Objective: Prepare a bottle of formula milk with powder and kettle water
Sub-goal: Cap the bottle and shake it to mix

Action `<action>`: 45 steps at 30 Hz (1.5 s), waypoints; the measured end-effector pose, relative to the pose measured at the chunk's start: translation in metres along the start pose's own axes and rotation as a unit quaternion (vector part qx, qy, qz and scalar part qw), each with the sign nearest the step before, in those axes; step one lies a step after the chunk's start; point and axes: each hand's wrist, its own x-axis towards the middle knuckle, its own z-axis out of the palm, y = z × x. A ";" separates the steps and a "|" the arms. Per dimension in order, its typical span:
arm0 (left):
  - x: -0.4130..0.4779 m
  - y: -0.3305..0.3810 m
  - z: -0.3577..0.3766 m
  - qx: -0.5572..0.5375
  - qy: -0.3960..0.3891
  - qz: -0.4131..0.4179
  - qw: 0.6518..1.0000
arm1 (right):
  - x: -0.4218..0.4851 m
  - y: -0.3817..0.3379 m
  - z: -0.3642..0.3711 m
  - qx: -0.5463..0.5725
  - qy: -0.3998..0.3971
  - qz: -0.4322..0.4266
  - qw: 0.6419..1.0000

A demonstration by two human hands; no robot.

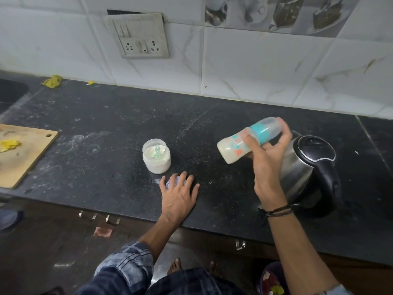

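Head view showed the right hand [268, 160] gripping the tilted bottle [232, 149], the left hand [179, 195] flat on the lid [169, 182]; a loose teal collar [260, 132] could have leaked milk.

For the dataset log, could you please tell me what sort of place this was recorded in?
Most likely a home kitchen: a dark stone countertop against white wall tiles, an electric kettle and a wooden chopping board.
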 end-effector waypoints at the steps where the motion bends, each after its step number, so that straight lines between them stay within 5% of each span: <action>1: 0.000 0.001 0.000 0.000 0.001 -0.003 1.000 | 0.001 0.000 0.001 0.028 0.036 -0.012 0.999; 3: 0.000 0.001 0.001 0.001 0.001 -0.006 1.000 | 0.004 0.001 0.001 0.056 0.081 -0.025 0.995; 7: 0.000 0.000 0.001 0.001 0.001 -0.002 1.000 | 0.003 0.003 -0.002 -0.013 -0.018 0.020 1.000; 11: 0.000 0.001 0.001 0.003 0.007 -0.006 1.000 | 0.007 0.003 0.000 0.066 0.082 -0.009 0.994; 15: 0.000 0.000 0.001 0.005 -0.001 -0.001 1.000 | 0.006 0.004 -0.002 -0.014 -0.009 0.019 1.000; 19: 0.000 0.001 0.001 0.008 0.007 -0.003 1.000 | 0.008 0.001 -0.002 0.044 0.055 -0.027 0.997; 23: 0.000 -0.001 0.002 0.007 0.010 0.005 1.000 | 0.006 -0.002 0.000 -0.018 -0.035 0.000 0.999; 27: 0.000 -0.001 0.006 0.006 0.015 -0.001 1.000 | 0.008 -0.004 0.003 0.052 0.058 -0.041 0.996; 31: -0.001 -0.002 0.007 0.003 0.021 0.005 1.000 | 0.008 -0.003 0.001 0.004 -0.006 -0.003 1.000; 35: 0.000 -0.002 0.007 0.006 0.016 0.000 1.000 | 0.010 -0.005 0.002 0.071 0.074 -0.026 0.994; 38: -0.001 -0.002 0.006 0.004 0.016 0.006 1.000 | 0.011 -0.003 0.000 0.001 -0.002 0.012 1.000; 42: 0.000 0.000 0.004 0.005 0.014 0.001 1.000 | 0.009 -0.005 0.002 0.069 0.067 -0.016 0.995; 45: 0.000 0.000 0.003 0.006 0.012 0.005 1.000 | 0.010 -0.005 0.005 0.023 0.012 0.005 1.000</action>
